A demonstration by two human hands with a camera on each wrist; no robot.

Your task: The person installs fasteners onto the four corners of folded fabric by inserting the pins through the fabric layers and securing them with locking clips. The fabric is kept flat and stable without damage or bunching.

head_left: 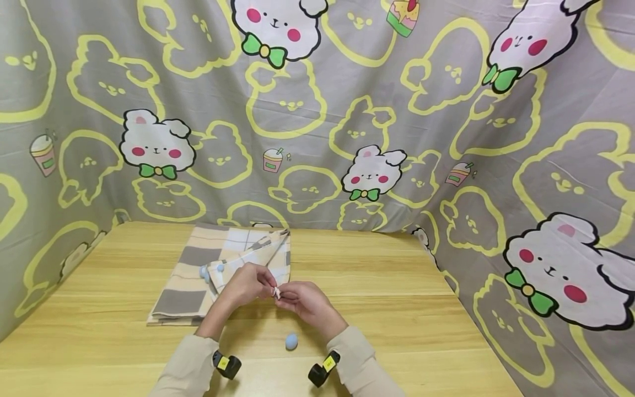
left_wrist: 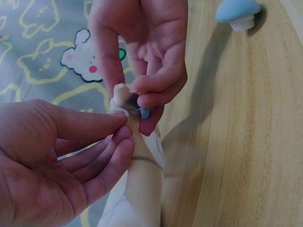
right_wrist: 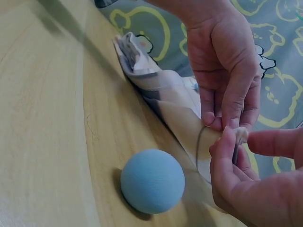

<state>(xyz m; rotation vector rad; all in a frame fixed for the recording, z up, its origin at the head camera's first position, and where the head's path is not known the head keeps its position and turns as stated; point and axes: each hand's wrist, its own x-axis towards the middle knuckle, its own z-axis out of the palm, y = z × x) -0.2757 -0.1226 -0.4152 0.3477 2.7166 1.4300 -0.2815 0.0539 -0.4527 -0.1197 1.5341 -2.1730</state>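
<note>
A plaid cloth in beige, grey and white lies folded on the table, its near right corner raised between both hands. My left hand pinches that corner with thumb and fingertips. My right hand meets it there, pinching a small whitish piece at the cloth's corner; a bit of blue shows beside it in the left wrist view. Fingers hide most of this piece. Nearer me, a blue mushroom-shaped piece with a white stem lies on the table, apart from both hands.
Light blue pieces sit at the folded edge of the cloth, left of my left hand. The wooden table extends to both sides. A patterned grey curtain stands behind it and along the sides.
</note>
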